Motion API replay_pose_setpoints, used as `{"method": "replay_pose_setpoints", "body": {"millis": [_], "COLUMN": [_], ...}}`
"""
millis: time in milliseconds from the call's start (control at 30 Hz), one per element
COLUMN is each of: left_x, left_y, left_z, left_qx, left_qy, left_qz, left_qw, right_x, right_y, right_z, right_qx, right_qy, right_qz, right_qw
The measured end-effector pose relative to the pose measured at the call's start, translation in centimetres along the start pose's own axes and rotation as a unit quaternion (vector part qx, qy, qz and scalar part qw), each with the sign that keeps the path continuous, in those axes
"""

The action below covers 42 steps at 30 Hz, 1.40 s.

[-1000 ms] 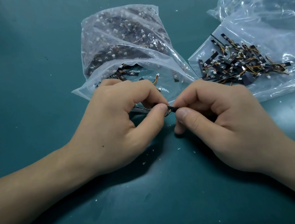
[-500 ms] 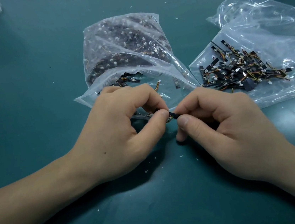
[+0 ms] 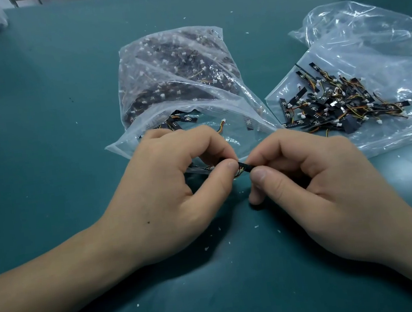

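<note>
Small black strip board (image 3: 245,168): narrow, dark, flat. Mostly hidden by fingers, with only a short piece showing in the gap between the two thumbs. It runs roughly left to right, close to level, raised a little above the tabletop (image 3: 242,294). Thin orange and yellow wires (image 3: 237,174) come off it on the left side, bunched under the thumb tip. Left hand (image 3: 168,199) pinches the wire end, right hand (image 3: 321,193) pinches the other end between thumb and forefinger. Markings on the board are too small to tell.
</note>
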<state>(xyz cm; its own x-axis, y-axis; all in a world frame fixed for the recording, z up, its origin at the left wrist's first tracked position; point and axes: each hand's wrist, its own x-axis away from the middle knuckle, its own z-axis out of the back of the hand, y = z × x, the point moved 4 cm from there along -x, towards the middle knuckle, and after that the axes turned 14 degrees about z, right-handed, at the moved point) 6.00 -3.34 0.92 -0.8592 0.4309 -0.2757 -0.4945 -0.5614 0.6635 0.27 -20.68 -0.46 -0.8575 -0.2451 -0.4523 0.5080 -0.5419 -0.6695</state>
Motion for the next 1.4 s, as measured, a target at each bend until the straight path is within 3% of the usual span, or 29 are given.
{"method": "replay_pose_setpoints", "body": {"millis": [1033, 1300, 1400], "left_x": [0.06, 0.14, -0.07], "left_y": [0.24, 0.42, 0.0], "left_z": [0.51, 0.7, 1.02], "left_qx": [0.046, 0.051, 0.052], "left_qy": [0.011, 0.0, 0.003], "left_qz": [-0.016, -0.011, 0.021], "left_qw": [0.999, 0.999, 0.998], "right_x": [-0.08, -0.33, -0.06], "right_y": [-0.07, -0.24, -0.07], "right_z": [-0.03, -0.27, 0.28], "right_qx": [0.005, 0.063, -0.022], "right_qy": [-0.015, -0.089, -0.003], "right_qz": [0.003, 0.057, 0.036], "right_qw": [1.0, 0.992, 0.999]}}
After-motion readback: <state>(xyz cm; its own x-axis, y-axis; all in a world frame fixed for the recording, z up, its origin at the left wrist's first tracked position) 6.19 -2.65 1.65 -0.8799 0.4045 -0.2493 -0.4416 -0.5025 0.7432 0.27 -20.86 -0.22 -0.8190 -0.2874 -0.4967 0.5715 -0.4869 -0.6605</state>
